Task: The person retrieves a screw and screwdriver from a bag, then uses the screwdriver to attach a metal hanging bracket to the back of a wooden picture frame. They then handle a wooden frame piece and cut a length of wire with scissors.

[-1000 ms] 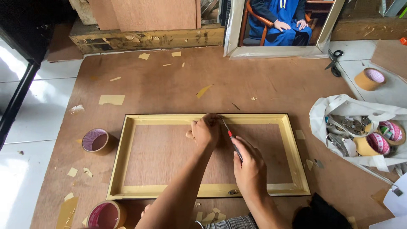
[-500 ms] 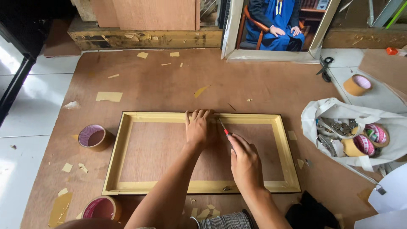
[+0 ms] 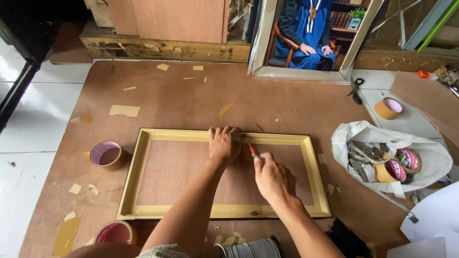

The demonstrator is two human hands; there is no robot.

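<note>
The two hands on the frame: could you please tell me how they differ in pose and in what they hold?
The left hand lies palm down and empty on the top rail of the yellow wooden frame, fingers curled over its outer edge; the right hand is closed around a red-handled tool. The left hand rests on the rail itself; the right hand sits over the backing panel, aiming the tool's tip at that rail. Both are bare.

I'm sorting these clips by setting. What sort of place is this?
Probably a picture-framing workshop, worked on the floor. A pale wooden frame lies back-up on a brown board, tape rolls lie about, and a framed portrait leans at the far edge.
</note>
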